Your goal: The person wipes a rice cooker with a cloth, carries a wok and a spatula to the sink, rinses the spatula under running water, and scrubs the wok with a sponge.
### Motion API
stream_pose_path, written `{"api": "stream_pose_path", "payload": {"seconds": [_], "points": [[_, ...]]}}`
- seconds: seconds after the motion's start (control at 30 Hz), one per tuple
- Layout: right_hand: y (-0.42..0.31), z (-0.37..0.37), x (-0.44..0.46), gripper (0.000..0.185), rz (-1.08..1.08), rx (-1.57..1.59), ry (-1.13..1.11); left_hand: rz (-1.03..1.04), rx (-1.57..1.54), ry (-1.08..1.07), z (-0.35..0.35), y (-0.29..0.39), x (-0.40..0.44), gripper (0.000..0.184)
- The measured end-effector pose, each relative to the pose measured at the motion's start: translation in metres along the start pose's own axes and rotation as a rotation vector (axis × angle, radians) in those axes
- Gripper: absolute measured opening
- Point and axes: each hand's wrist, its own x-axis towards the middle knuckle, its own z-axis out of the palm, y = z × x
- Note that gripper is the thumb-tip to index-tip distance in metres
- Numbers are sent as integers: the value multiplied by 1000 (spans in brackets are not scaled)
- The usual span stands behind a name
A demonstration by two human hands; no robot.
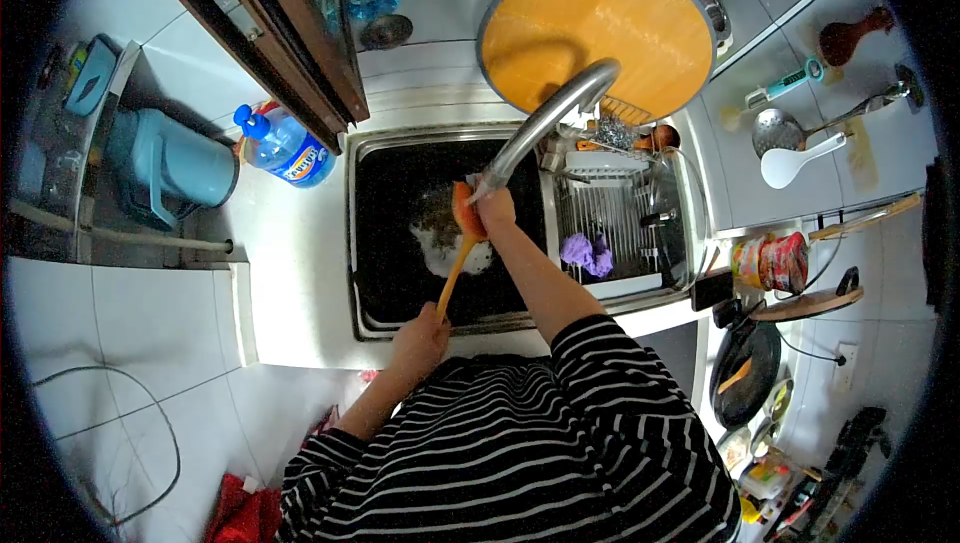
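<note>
An orange ladle or spoon [465, 211] with a long yellowish handle is held over the dark sink [385, 273]. My left hand [420, 341] is closed round the lower end of its handle, at the sink's front edge. Up at its head, my right hand [495, 211] is just under the mouth of the curved metal faucet [550, 118]; something pale shows at the fingers, too small to name. White foam [445, 251] lies in the sink below.
Right of the sink is a dish rack [620, 208] with a purple cloth [587, 254]. A blue soap bottle [290, 148] stands on the left counter. Behind the faucet leans a round orange board [600, 33]. A black pan [747, 373] lies at the right.
</note>
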Motion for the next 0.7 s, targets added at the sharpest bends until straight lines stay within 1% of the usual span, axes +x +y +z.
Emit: {"api": "stream_pose_path", "payload": {"seconds": [0.03,0.1,0.13,0.17,0.23,0.27,0.3,0.37,0.4,0.47,0.53,0.57,0.6,0.67,0.7], "points": [[-11,2,-18,25,18,27,-19,-35,50,-11,-2,0,2,20],[-36,4,-55,30,56,81,-57,-99,276,-11,-1,-5,15,21],[-36,13,-61,36,167,131,-58,-127,389,-13,-2,-6,21,21],[-36,20,-67,43,278,181,-58,-101,470,-7,-5,-5,26,23],[5,54,-60,38,6,201,161,-54,636,11,-14,-4,33,27],[12,58,-57,36,26,227,184,-89,646,-73,-18,2,36,50],[12,60,-59,34,46,253,207,-42,654,-50,-17,2,35,48],[9,48,-45,31,391,336,91,60,672,-1,-16,2,37,45],[-8,40,-53,23,465,400,162,18,441,-11,-16,0,38,44],[24,41,-37,18,510,658,143,-63,-23,-42,-13,-8,36,42],[18,34,-49,17,510,750,129,-26,-156,-68,8,-30,34,44],[7,32,-58,17,483,715,125,-7,-224,-80,19,-41,34,45],[-7,30,-67,18,453,682,121,-61,-182,-73,17,-34,30,44],[4,43,-57,26,524,1044,230,-169,-96,-54,8,-12,19,43],[0,45,-59,30,478,956,247,-174,-52,-40,8,-9,19,41]]}}
